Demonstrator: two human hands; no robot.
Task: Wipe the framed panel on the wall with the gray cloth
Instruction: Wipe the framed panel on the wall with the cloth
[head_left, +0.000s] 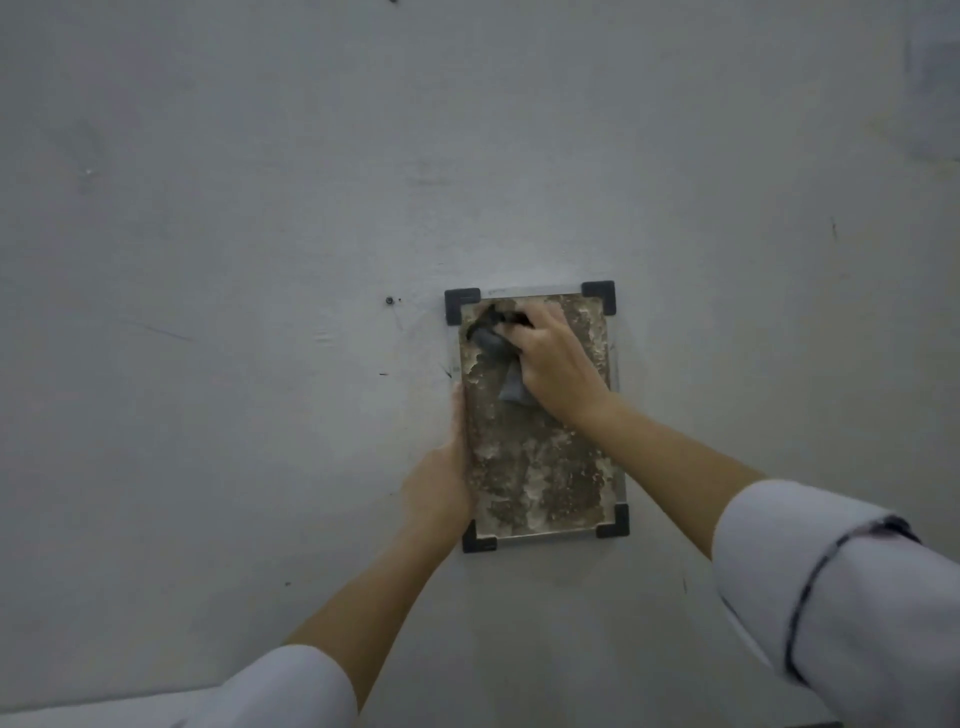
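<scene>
Panel (540, 467) hangs on the wall (260, 208), long axis running up-down w/ a slight lean, and a black corner piece (462, 305) at each corner. Its face is mottled and patchy from top to bottom.

Right hand (550, 358) is at the panel's top, nearer the top-left corner. The fingers curl over a bunched gray cloth (498, 353) and press it flat to the face. Part of the cloth pokes out past the fingertips toward that corner, and a tail hangs below the palm.

Left hand (436, 483) sits against the panel's left edge, lower half. Its fingers lie fairly straight up along the edge, bracing it and holding nothing. Can't tell if any fingertip hooks behind the frame.

Key relation: nearly all the panel's length lies below the cloth hand, toward the bottom edge. So the likely stroke runs down the long axis, or side to side in rows working downward. Right hand has the cloth and the reach; the left looks set to steady the panel. Watch the lower left, where cloth path and bracing hand come close together.
</scene>
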